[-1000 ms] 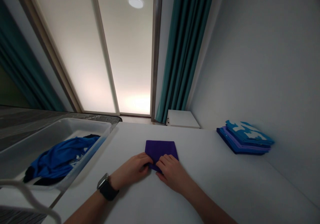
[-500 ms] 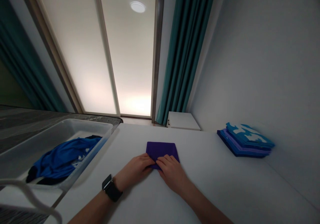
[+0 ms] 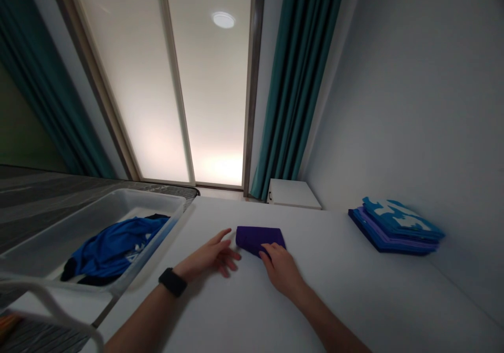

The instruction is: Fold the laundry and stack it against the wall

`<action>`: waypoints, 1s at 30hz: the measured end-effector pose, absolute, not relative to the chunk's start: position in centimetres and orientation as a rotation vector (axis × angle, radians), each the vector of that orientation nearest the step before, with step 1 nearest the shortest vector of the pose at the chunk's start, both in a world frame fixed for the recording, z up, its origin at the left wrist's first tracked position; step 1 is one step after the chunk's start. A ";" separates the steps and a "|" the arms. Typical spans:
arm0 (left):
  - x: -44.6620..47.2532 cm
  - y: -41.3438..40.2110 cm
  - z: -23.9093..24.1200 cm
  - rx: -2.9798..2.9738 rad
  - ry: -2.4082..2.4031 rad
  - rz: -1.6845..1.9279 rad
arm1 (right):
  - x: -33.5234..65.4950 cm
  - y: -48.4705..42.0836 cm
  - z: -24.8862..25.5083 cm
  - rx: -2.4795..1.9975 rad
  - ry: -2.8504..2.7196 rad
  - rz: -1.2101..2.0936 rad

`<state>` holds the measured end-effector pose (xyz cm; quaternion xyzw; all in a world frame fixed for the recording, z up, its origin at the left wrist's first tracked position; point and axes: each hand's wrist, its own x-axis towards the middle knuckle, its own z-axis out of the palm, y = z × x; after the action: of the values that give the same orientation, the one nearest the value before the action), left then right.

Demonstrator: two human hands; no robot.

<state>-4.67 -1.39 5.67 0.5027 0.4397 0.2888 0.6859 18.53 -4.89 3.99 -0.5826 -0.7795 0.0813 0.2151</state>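
Observation:
A small folded purple cloth [image 3: 258, 236] lies on the white table [image 3: 354, 295]. My right hand [image 3: 280, 270] rests on its near right corner, fingers bent down onto the fabric. My left hand [image 3: 210, 256] lies just left of the cloth with its fingers spread and nothing in it; a black watch sits on that wrist.
A clear plastic bin [image 3: 51, 245] with crumpled blue clothes [image 3: 114, 240] stands at the left table edge. A stack of folded blue and purple cloths [image 3: 396, 226] sits at the right by the wall. A small white cabinet [image 3: 293, 194] and teal curtains stand behind the table.
The purple cloth has been folded narrower. My left hand has let go and opened beside it. My right hand stays on the cloth.

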 end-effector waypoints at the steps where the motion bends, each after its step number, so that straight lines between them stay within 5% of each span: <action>1: -4.1 -1.5 5.5 1.044 0.936 0.687 | 18.6 -4.9 3.8 -1.604 -2.156 0.221; 10: -2.0 1.1 4.7 1.044 1.088 0.809 | 17.6 -7.6 3.0 -1.341 -2.489 0.012; 30: 0.6 6.3 6.9 1.731 1.042 0.729 | 20.4 -1.4 5.3 -1.356 -2.250 0.155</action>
<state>0.60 6.27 6.89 0.7084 0.4264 0.2985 0.4768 20.41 -1.44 5.27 -0.4987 -0.8273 0.0568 0.2523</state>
